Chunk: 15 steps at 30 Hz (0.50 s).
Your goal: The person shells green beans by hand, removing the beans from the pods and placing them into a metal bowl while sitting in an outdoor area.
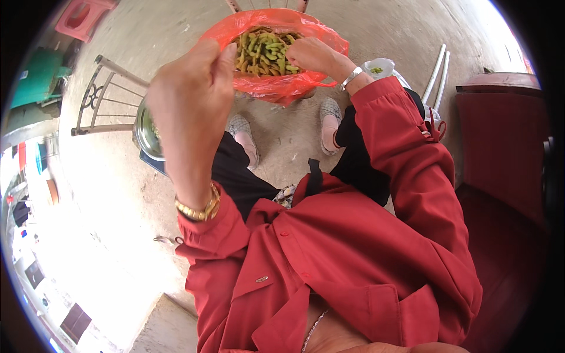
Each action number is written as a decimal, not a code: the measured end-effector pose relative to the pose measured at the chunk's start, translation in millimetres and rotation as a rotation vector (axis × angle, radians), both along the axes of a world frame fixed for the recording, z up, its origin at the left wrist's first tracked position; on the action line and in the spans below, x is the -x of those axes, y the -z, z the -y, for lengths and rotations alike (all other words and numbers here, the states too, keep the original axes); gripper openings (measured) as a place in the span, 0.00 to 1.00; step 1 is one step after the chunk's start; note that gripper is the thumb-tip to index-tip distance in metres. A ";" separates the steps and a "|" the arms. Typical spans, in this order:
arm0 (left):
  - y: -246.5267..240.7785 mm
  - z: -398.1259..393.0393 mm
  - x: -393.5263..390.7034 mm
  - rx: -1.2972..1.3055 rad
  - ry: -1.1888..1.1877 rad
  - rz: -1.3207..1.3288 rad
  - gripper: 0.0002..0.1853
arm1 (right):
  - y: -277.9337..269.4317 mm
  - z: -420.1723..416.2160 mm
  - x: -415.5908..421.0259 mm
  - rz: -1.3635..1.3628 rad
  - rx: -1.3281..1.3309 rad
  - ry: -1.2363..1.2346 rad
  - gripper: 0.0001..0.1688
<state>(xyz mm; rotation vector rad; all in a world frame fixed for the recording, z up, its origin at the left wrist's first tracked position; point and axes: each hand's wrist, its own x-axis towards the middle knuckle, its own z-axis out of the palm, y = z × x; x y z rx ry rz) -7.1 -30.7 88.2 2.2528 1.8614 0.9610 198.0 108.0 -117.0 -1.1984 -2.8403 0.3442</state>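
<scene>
A red plastic bag [291, 90] stands open in front of me, filled with green and brownish soybean pods [267, 50]. My left hand [190, 106], with a gold watch on its wrist, is raised at the bag's left side, its thumb and fingers drawn together. Whether it pinches the bag's rim or a pod is hidden. Over the right part of the pods, my right hand [311, 53] has its fingers curled down among them. Any pod in its fingertips cannot be made out. A silver bracelet [352, 78] circles that wrist.
Partly behind my left hand is a metal bowl [148, 130], beside a metal-framed chair [123, 70]. A white plastic-lined container [382, 66] with green contents stands right of the bag. Farther right are white poles [435, 79] and dark red furniture [499, 132]. A pink plastic stool [84, 17] stands far left.
</scene>
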 end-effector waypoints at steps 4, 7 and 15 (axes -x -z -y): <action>54.4 -21.3 12.2 0.028 -0.077 0.010 0.14 | 7.0 15.8 3.6 -0.159 -0.173 -0.081 0.04; 84.1 -26.2 18.2 0.097 -0.150 0.027 0.14 | 11.0 18.4 10.0 -0.064 -0.228 -0.023 0.03; 101.1 -24.8 14.3 0.087 -0.191 0.086 0.11 | -16.3 -5.3 5.9 -0.085 -0.092 0.172 0.08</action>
